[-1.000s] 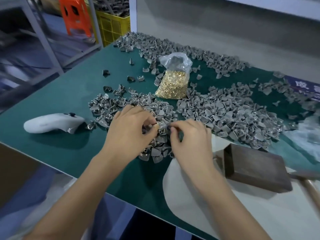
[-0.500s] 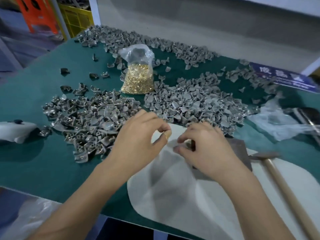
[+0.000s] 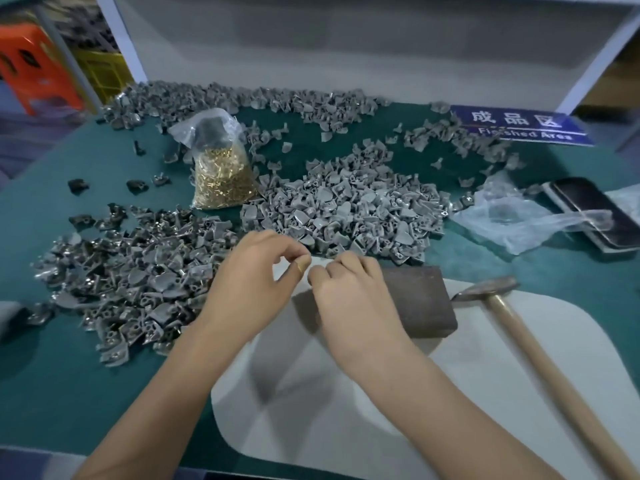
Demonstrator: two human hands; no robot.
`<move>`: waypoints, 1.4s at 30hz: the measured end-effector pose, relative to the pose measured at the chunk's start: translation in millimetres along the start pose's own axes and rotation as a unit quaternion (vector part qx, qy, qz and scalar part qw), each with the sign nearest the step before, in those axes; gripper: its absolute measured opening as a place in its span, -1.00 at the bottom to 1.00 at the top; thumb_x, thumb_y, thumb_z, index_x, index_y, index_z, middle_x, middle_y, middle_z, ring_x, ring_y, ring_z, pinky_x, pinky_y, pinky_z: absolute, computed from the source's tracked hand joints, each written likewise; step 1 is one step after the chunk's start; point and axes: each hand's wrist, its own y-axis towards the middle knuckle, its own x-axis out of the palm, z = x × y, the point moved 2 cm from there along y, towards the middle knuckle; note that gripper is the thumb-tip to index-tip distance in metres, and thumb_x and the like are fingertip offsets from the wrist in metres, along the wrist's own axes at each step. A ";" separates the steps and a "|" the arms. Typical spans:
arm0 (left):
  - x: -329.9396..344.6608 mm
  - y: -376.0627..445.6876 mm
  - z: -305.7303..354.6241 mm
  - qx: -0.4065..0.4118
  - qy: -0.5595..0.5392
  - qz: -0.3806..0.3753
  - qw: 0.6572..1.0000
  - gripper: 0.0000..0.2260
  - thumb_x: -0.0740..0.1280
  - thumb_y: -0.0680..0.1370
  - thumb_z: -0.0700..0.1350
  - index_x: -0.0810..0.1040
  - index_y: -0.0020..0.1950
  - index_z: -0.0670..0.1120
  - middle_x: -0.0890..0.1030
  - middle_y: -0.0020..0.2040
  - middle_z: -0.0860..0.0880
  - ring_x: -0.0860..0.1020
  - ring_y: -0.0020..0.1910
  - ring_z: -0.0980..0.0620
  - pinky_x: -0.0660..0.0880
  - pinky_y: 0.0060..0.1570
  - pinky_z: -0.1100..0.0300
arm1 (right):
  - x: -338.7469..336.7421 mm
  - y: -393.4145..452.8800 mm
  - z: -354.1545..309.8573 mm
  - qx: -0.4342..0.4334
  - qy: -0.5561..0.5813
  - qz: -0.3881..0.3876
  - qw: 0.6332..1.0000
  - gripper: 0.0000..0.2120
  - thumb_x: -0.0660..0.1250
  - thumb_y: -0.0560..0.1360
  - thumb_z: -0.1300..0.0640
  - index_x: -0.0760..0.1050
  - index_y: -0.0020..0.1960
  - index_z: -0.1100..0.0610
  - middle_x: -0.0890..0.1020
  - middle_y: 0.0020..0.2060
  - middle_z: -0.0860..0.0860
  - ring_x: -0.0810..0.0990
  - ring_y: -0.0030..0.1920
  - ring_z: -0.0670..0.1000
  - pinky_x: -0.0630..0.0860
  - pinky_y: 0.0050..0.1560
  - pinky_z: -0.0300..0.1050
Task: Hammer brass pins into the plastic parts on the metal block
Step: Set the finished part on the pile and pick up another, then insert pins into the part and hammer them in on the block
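The dark metal block (image 3: pixel 420 299) lies on a white pad (image 3: pixel 346 417). My right hand (image 3: pixel 349 299) covers the block's left end with its fingers curled under, and anything in them is hidden. My left hand (image 3: pixel 256 282) hovers just left of it, thumb tip against forefinger, with a thin brass-coloured band across the thumb. Whether it pinches a pin I cannot tell. A clear bag of brass pins (image 3: pixel 221 178) stands behind. Grey plastic parts lie in a left pile (image 3: pixel 131 271) and a middle pile (image 3: pixel 346 209). The wooden-handled hammer (image 3: pixel 491 289) rests right of the block, untouched.
More grey parts (image 3: pixel 242 98) are strewn along the back of the green table. A crumpled clear bag (image 3: pixel 512 220) and a dark phone (image 3: pixel 595 209) lie at the right. A blue sign (image 3: pixel 519 124) sits at the back right.
Both hands left the left pile of parts and moved right to the block's left end. The view swung right, bringing the hammer, phone and sign into view.
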 end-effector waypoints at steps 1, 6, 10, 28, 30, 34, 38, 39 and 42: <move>1.8 4.4 2.4 0.004 0.000 -0.007 1.000 -0.92 0.38 0.57 -0.06 0.60 -0.09 0.12 0.54 -0.15 0.22 0.47 -0.06 0.15 0.47 -0.03 0.11 | -3.8 1.4 5.3 0.001 0.055 0.034 0.998 -0.69 0.29 0.50 0.23 0.51 0.23 0.12 0.62 0.10 0.08 0.46 0.24 0.16 0.29 0.27 0.02; 14.5 29.0 10.7 0.041 0.077 -0.039 0.995 -0.92 0.43 0.56 0.00 0.61 0.04 0.13 0.57 -0.09 0.21 0.51 -0.01 0.11 0.46 -0.07 0.12 | -20.2 6.9 63.6 0.089 0.316 0.179 0.927 -0.77 0.35 0.50 0.25 0.53 0.11 0.03 0.55 -0.11 -0.12 0.51 -0.11 -0.12 0.45 -0.04 -0.24; 31.4 39.1 14.1 0.035 0.140 -0.054 0.988 -0.86 0.47 0.52 0.05 0.64 0.06 0.10 0.60 -0.06 0.15 0.52 0.03 0.07 0.48 -0.02 0.09 | -15.5 8.5 106.2 0.152 0.362 0.172 0.904 -0.73 0.26 0.60 0.22 0.53 0.28 0.06 0.53 -0.07 -0.20 0.49 -0.11 -0.25 0.37 -0.05 -0.42; 58.2 61.1 63.7 0.025 -0.142 -0.024 0.989 -0.88 0.28 0.65 -0.02 0.45 0.12 0.22 0.62 0.03 0.29 0.54 0.09 0.36 0.40 -0.09 0.49 | -9.7 -1.1 130.5 0.190 0.514 0.254 0.797 -0.72 0.15 0.73 0.14 0.65 0.05 0.07 0.44 -0.53 -0.16 0.49 -0.47 -0.07 0.54 -0.34 -0.16; 65.1 61.0 66.8 0.046 -0.146 -0.018 0.988 -0.89 0.32 0.62 0.00 0.50 0.13 0.20 0.62 -0.01 0.30 0.54 0.07 0.36 0.38 -0.09 0.50 | -6.9 -1.2 131.3 0.202 0.539 0.245 0.780 -0.69 0.19 0.72 0.11 0.67 -0.03 0.11 0.41 -0.54 -0.14 0.46 -0.48 -0.04 0.52 -0.38 -0.06; 73.4 53.3 61.2 0.041 -0.215 0.016 0.976 -0.87 0.36 0.60 0.00 0.54 0.11 0.21 0.64 0.03 0.27 0.60 0.09 0.23 0.43 -0.07 0.47 | -4.5 -1.2 133.9 0.225 0.595 0.246 0.732 -0.68 0.33 0.66 0.00 0.69 -0.16 0.14 0.44 -0.54 -0.08 0.42 -0.50 -0.06 0.46 -0.41 -0.06; 72.1 48.3 56.1 0.037 -0.237 0.050 0.970 -0.92 0.37 0.58 0.06 0.54 0.06 0.21 0.64 0.01 0.25 0.61 0.06 0.20 0.42 -0.02 0.47 | -2.9 -1.6 136.7 0.225 0.647 0.233 0.691 -0.78 0.42 0.60 0.04 0.73 -0.14 0.11 0.54 -0.46 0.03 0.42 -0.49 -0.05 0.39 -0.48 -0.23; 71.3 48.1 55.9 0.036 -0.242 0.054 0.968 -0.92 0.36 0.57 0.08 0.55 0.06 0.21 0.64 0.01 0.24 0.61 0.06 0.20 0.42 -0.02 0.48 | -2.7 -2.0 137.5 0.221 0.650 0.231 0.690 -0.81 0.43 0.59 0.06 0.74 -0.10 0.12 0.56 -0.44 0.04 0.43 -0.48 -0.03 0.40 -0.47 -0.23; 69.9 50.0 53.0 0.023 -0.261 0.059 0.963 -0.91 0.39 0.57 0.01 0.56 0.04 0.19 0.65 -0.01 0.23 0.62 0.06 0.18 0.43 0.01 0.46 | -3.0 -2.8 137.8 0.205 0.639 0.226 0.706 -0.86 0.40 0.61 0.17 0.74 0.08 0.06 0.68 -0.31 0.06 0.55 -0.37 0.03 0.54 -0.36 -0.16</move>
